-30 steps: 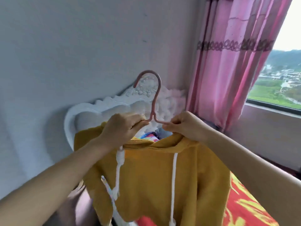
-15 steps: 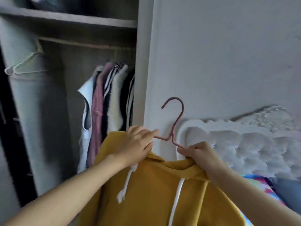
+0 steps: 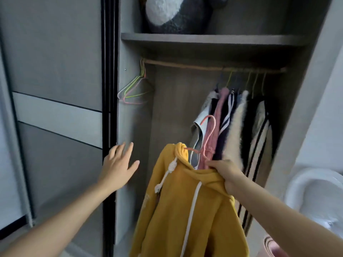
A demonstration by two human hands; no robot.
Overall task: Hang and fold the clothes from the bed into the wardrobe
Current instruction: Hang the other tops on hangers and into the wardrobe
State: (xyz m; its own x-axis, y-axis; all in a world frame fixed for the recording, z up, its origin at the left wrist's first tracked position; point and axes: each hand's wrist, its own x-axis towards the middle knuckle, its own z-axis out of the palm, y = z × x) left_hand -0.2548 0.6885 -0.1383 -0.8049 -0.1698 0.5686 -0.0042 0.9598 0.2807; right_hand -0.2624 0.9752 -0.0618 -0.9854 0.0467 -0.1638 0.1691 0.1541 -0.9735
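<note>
A mustard-yellow hoodie (image 3: 185,210) with white drawstrings hangs on a pink hanger (image 3: 207,138). My right hand (image 3: 225,173) grips the hanger's base and the hoodie's collar, holding it in front of the open wardrobe. The hanger's hook points up, well below the wooden rail (image 3: 185,65). My left hand (image 3: 118,164) is free, fingers spread, near the edge of the sliding door (image 3: 109,108). Several garments (image 3: 239,127) hang at the right end of the rail.
Several empty wire hangers (image 3: 135,89) hang at the rail's left end. A grey and white plush item (image 3: 172,13) lies on the shelf (image 3: 204,38) above. The white headboard (image 3: 315,191) stands at the right.
My view swung left from the headboard to the wardrobe. My left hand let go of the hoodie and moved out toward the door edge. My right hand alone holds the hanger now.
</note>
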